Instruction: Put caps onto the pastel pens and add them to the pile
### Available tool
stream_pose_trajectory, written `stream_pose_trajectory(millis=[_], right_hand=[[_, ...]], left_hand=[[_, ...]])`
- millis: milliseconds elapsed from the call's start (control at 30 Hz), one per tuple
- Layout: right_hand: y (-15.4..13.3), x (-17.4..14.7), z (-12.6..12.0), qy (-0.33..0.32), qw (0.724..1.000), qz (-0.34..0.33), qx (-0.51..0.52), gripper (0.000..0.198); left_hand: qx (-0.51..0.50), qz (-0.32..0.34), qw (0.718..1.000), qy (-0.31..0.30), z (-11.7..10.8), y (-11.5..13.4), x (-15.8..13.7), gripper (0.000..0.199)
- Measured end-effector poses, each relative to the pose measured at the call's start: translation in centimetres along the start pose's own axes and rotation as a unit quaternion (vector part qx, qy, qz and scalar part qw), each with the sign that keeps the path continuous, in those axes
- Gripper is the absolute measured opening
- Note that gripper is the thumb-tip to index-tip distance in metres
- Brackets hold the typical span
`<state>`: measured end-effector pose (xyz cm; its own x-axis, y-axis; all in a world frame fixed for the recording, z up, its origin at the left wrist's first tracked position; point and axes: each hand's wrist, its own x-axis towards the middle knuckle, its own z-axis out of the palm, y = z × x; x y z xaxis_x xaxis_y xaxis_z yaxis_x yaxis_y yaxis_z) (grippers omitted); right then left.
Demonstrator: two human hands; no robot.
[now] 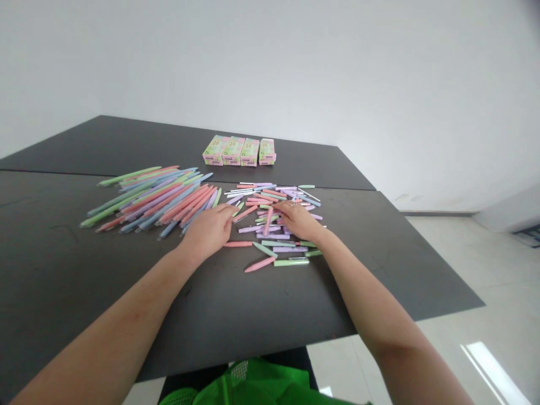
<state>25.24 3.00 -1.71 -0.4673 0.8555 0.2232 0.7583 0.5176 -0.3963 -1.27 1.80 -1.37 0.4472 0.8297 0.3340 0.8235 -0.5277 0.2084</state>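
On the dark table lies a loose heap of pastel pen parts (273, 250), with caps, barrels and thin white refills mixed together. My left hand (210, 229) is at the heap's left edge, its fingers drawn together around a light green pen part (238, 208); the thumb side is partly hidden. Over the heap's right side is my right hand (298, 220), fingers stretched out and their tips touching the parts. A coral pen barrel (268, 221) lies just left of those fingertips. Some parts are covered by the right hand.
Left of my left hand is a big pile of long pastel pens (147, 199) in green, coral, blue and purple. Several small green-and-pink boxes (250, 151) stand in a row at the back of the table (236, 304). A white wall (270, 67) rises behind.
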Motion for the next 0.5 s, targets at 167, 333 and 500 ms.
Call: stream_pose_trajectory(millis=[167,333,500], right_hand=[[0.0,-0.5,-3.0,0.065,0.992,0.101,0.04,0.038],[-0.3,-2.3,-7.3,-0.047,0.986,0.157,0.027,0.015],[-0.9,-3.5,-8.3,-0.23,0.953,0.195,-0.016,0.005]], left_hand=[[-0.041,0.062,0.997,-0.013,-0.2,0.7,0.0,0.04],[-0.057,0.072,0.996,0.005,-0.2,0.9,0.0,0.04],[-0.072,0.087,0.994,0.008,0.1,0.8,0.0,0.039]])
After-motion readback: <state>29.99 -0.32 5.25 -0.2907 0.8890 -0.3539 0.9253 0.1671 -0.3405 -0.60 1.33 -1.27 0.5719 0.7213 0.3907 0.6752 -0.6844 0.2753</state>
